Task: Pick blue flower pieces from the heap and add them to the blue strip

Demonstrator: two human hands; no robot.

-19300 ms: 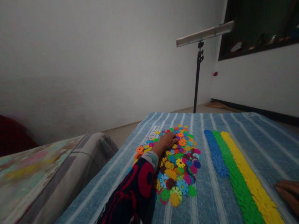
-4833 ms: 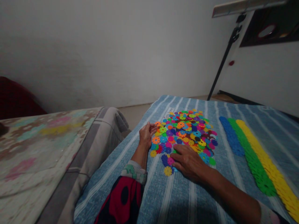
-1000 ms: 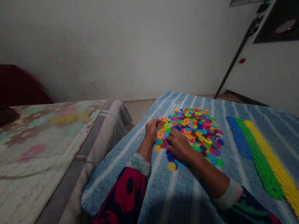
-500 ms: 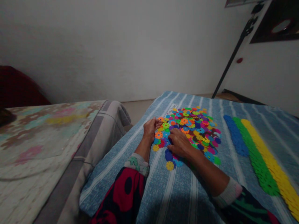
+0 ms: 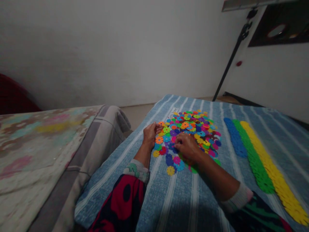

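The right hand [image 5: 187,147] covers part of the pile of discs [image 5: 193,127]. Its fingertips are hidden among them, so no grip can be confirmed. The left hand [image 5: 149,135] is curled with its palm out of sight, so its contents cannot be told. The label [image 5: 174,112] on the cloth [image 5: 183,199] is too small to read. The stand [image 5: 231,54] is cut off by the top edge.
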